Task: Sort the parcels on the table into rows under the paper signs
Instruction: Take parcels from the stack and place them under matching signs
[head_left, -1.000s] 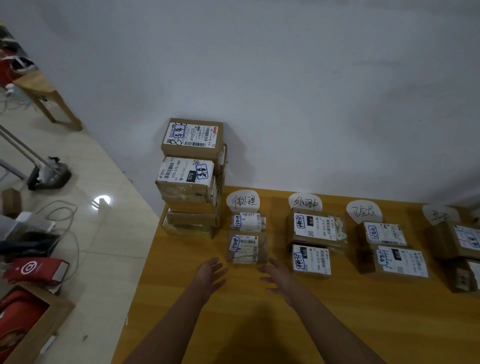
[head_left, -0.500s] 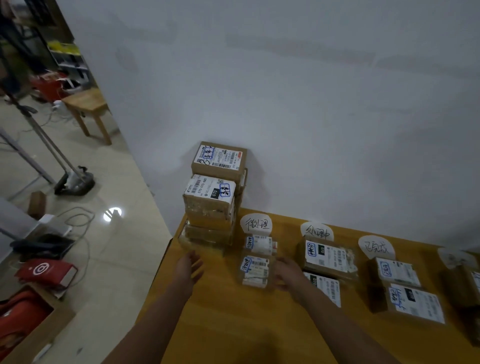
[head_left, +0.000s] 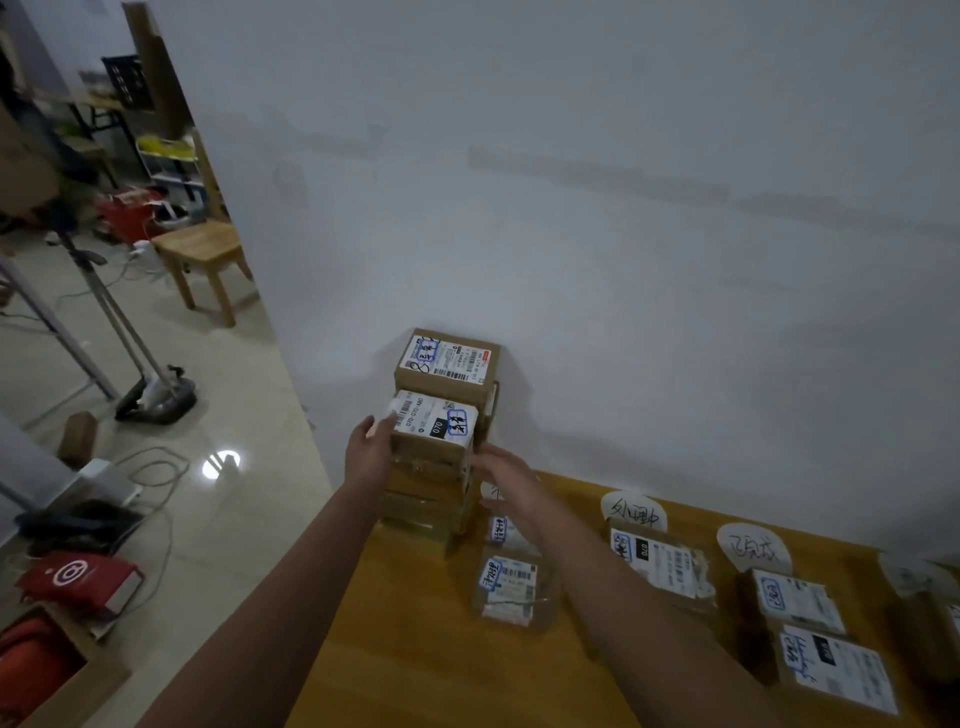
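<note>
A pile of brown parcels stands at the table's (head_left: 415, 654) far left corner against the wall. On the front pile, the top parcel (head_left: 434, 423) carries a white label. My left hand (head_left: 368, 449) presses its left side and my right hand (head_left: 498, 467) its right side. Behind it a taller pile ends in another labelled parcel (head_left: 447, 361). Round paper signs (head_left: 634, 512) (head_left: 753, 548) lie along the wall; my right wrist half hides the leftmost one (head_left: 491, 491). Sorted parcels (head_left: 509, 582) (head_left: 660, 561) (head_left: 795, 597) sit in rows below them.
The table's left edge drops to a tiled floor with cables, a red box (head_left: 83, 577) and a stand's base (head_left: 156, 402). A wooden stool (head_left: 200, 249) stands further back. The white wall runs directly behind the piles and signs.
Both hands rose from the table near the first row and moved left and up to the front pile. They now clasp its top parcel. My view swung up and left.
</note>
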